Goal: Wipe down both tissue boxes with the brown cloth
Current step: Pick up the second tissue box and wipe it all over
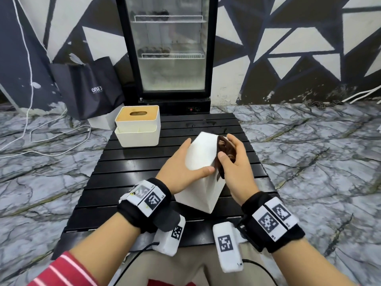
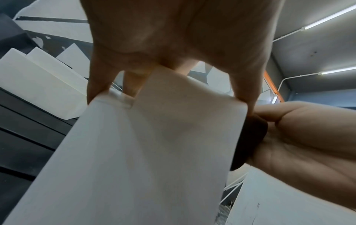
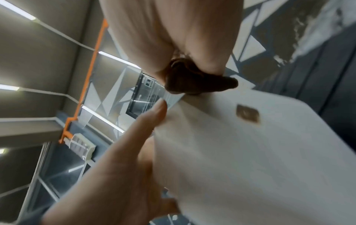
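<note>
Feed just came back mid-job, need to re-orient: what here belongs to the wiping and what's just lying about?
Job:
- tilted white tissue box, steadied by left hand
- brown cloth in right hand
- second tissue box, wooden lid, back left of the black slatted table

Lying about:
- black bag
- glass-door fridge
- white cables on floor

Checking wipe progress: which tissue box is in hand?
The plain white tissue box, tilted between left hand and right hand; the wood-lidded box stands untouched.

Tilted tissue box [image 1: 203, 153]: plain white
Cloth [image 1: 223, 150]: dark brown
Second tissue box [image 1: 137, 125], behind the tilted box: white, tan lid
Table [image 1: 127, 162]: glossy black slats
Floor [image 1: 319, 162]: grey marble veining
</note>
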### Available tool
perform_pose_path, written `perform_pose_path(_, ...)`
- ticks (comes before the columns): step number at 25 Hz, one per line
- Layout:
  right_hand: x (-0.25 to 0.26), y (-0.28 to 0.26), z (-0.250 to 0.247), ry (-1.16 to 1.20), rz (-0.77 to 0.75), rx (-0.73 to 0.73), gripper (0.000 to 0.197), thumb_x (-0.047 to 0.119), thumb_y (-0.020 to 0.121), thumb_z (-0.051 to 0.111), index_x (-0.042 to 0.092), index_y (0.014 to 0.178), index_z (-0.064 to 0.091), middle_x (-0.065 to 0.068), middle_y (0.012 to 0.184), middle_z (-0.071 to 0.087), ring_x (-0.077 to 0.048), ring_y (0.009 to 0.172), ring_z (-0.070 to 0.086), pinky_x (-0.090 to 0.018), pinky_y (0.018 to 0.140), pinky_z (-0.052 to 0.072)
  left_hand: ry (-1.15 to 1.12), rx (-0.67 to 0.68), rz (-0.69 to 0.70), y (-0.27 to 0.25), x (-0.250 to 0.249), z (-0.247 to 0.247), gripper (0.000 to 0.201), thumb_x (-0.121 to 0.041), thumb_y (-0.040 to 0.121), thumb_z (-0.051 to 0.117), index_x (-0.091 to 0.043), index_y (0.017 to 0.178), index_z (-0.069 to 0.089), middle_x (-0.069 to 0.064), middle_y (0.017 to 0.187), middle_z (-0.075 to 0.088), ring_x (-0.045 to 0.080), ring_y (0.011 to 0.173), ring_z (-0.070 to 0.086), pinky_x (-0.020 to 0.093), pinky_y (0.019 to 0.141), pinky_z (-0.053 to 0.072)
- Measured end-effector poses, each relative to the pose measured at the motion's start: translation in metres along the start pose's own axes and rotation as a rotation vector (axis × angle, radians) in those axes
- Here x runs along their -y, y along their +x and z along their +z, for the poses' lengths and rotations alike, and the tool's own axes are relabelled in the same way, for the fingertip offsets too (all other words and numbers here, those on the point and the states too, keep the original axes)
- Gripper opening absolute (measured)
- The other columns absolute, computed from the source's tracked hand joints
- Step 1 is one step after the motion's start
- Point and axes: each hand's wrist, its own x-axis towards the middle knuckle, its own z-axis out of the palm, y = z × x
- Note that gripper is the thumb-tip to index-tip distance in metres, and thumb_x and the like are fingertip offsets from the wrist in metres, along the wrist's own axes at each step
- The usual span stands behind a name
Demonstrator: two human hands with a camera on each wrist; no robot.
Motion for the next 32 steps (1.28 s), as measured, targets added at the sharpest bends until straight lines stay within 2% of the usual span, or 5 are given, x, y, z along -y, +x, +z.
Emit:
perform_pose_path(3, 0.010, 0.006, -0.013, -0.284, -0.161, 0.030, 0.041, 0.006, 0.087, 0.052, 0.024, 0.124, 0.045, 0.001, 0.122, 0.049, 0.008, 0.097, 0.049, -0.005, 0.082, 0.039, 0.074, 0.045, -0.006, -0.002, 0.004, 0.003, 0.105, -0.050, 0.068, 0.077, -0.028, 0.149, 0.012, -0.013, 0.151, 0.028, 0.010, 0.135, 0.033, 0.024, 0.105, 0.028)
perform_pose_path(6, 0.013, 0.013, -0.015, -0.508, -0.288, 0.136, 0.039, 0.002, 0.083, 0.056, 0.020, 0.117, 0.052, 0.001, 0.123, 0.049, 0.003, 0.105, 0.045, 0.003, 0.087, 0.028, 0.066, 0.000, 0.013, -0.009, 0.006, 0.007, 0.100, -0.047, 0.063, 0.081, -0.028, 0.144, 0.026, -0.017, 0.138, 0.038, 0.000, 0.121, 0.038, 0.016, 0.095, 0.028)
perform_pose_path(12, 0.004, 0.009, 0.003, -0.747, -0.360, 0.314, 0.035, 0.012, 0.084, 0.058, 0.020, 0.118, 0.056, 0.006, 0.120, 0.053, -0.010, 0.115, 0.041, -0.013, 0.093, 0.025, -0.106, -0.070, 0.036, -0.020, 0.005, 0.009, 0.054, -0.030, 0.063, 0.085, -0.051, 0.089, 0.042, -0.034, 0.094, 0.050, -0.025, 0.087, 0.047, -0.001, 0.073, 0.037)
perform_pose_path(21, 0.001, 0.037, -0.002, -0.835, -0.352, 0.335, 0.030, 0.014, 0.088, 0.052, 0.021, 0.116, 0.056, 0.004, 0.119, 0.054, -0.017, 0.113, 0.044, -0.031, 0.097, 0.036, -0.080, -0.068, 0.045, -0.017, 0.012, 0.009, 0.068, -0.036, 0.063, 0.084, -0.052, 0.109, 0.036, -0.035, 0.106, 0.042, -0.008, 0.101, 0.045, 0.009, 0.087, 0.035)
perform_pose_path(32, 0.004, 0.070, -0.024, -0.777, -0.185, 0.197, 0.028, 0.013, 0.090, 0.053, 0.016, 0.118, 0.056, -0.004, 0.121, 0.053, -0.020, 0.113, 0.047, -0.019, 0.091, 0.032, 0.085, 0.192, 0.071, 0.001, 0.031, -0.021, 0.107, -0.066, 0.045, 0.068, -0.034, 0.140, 0.032, -0.021, 0.143, 0.027, -0.002, 0.133, 0.025, 0.021, 0.111, 0.021)
